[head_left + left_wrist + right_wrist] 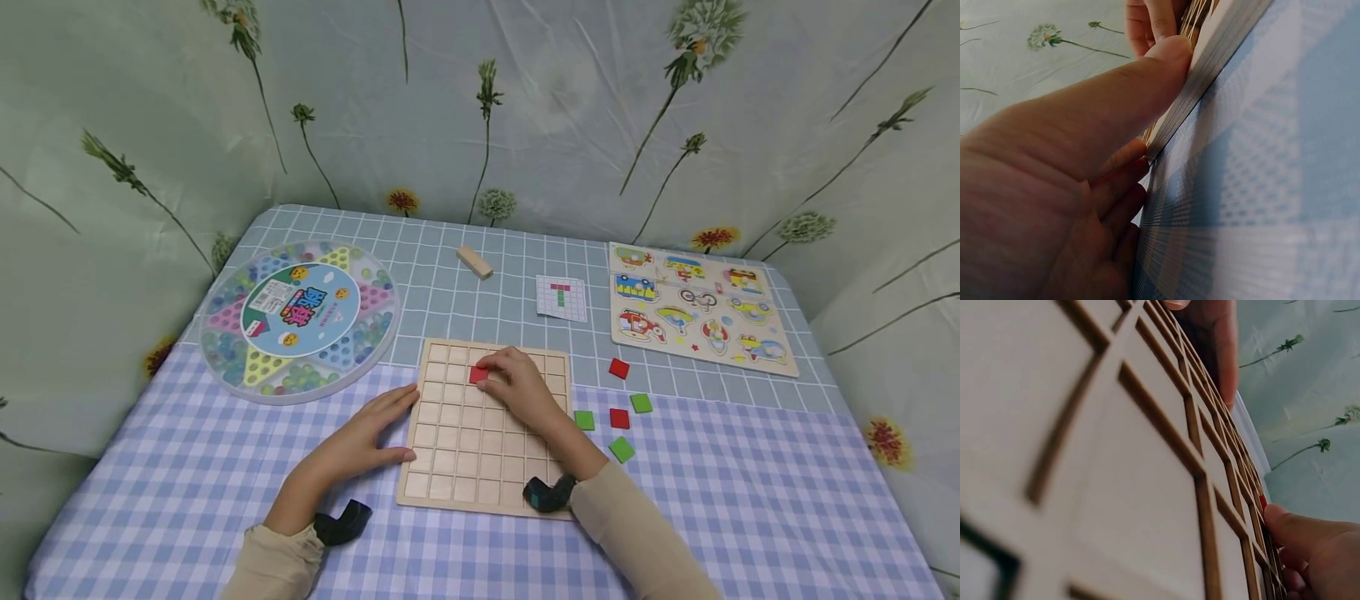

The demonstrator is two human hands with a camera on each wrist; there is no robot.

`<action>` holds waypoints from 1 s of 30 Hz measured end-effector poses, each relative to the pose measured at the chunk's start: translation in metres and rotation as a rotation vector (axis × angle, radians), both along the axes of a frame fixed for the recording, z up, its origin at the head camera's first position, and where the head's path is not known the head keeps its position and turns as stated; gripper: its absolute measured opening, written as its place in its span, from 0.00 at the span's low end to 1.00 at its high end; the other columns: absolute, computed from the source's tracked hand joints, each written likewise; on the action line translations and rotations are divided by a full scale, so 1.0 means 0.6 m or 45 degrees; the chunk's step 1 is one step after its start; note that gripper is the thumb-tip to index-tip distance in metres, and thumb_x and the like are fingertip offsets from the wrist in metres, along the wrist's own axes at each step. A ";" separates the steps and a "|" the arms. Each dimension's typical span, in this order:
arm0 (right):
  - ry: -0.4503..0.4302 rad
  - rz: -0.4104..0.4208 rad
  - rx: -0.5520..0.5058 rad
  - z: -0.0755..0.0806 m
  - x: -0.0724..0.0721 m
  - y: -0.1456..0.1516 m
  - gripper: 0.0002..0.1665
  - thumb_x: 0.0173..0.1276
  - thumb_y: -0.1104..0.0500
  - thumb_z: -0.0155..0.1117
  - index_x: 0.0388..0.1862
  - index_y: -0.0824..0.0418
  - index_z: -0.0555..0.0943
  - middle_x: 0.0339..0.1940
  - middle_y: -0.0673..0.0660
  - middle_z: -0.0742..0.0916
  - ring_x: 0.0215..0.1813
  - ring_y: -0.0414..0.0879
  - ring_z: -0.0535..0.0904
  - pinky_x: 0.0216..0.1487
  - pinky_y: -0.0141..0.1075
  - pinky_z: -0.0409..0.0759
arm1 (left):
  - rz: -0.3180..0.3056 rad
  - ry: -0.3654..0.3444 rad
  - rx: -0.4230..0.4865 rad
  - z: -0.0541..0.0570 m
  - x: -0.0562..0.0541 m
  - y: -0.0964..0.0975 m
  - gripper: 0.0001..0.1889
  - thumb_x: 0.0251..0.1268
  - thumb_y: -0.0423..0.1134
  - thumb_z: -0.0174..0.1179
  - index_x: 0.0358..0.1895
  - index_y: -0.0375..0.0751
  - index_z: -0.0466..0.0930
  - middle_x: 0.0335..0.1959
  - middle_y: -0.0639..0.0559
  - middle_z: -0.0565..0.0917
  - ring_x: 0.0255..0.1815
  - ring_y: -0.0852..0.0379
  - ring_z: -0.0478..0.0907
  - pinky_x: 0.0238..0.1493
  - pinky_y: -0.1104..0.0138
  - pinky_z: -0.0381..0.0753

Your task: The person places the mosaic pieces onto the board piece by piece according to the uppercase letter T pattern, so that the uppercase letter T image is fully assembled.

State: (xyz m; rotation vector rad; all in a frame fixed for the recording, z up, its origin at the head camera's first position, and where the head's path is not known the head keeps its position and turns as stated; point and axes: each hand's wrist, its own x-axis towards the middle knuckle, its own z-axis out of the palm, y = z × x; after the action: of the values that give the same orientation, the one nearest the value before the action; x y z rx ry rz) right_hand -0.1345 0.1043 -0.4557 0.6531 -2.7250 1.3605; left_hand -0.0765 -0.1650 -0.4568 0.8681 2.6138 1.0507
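A wooden grid board point(457, 437) lies on the tablecloth in front of the person. My right hand point(517, 387) holds a small red square tile point(477, 375) between thumb and forefinger, right at a cell in the board's upper middle. In the right wrist view only a sliver of the red tile point(1263, 502) shows by the thumb. The left hand point(367, 437) rests along the board's left side, thumb and fingers spread and touching its edge. Several loose red and green tiles, such as a green tile point(622, 450), lie right of the board.
A round marble game point(396, 325) stands at back left. Behind the board are a wooden block point(475, 262) and a white pattern card point(561, 298) showing a red and green T shape. A vehicle puzzle board point(705, 308) lies at back right.
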 end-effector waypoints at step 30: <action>0.230 -0.228 -0.004 0.073 0.044 0.160 0.41 0.47 0.62 0.73 0.62 0.62 0.68 0.59 0.58 0.74 0.61 0.51 0.66 0.56 0.48 0.66 | -0.002 -0.014 0.011 0.001 0.002 0.000 0.43 0.52 0.52 0.63 0.68 0.37 0.55 0.68 0.45 0.55 0.67 0.43 0.51 0.61 0.48 0.55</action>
State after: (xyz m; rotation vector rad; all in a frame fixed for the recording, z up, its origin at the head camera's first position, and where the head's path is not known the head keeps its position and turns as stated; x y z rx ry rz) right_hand -0.1082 0.2001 -0.4118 0.4917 -2.5678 1.2034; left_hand -0.0754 -0.1650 -0.4561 0.8638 2.6007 1.0640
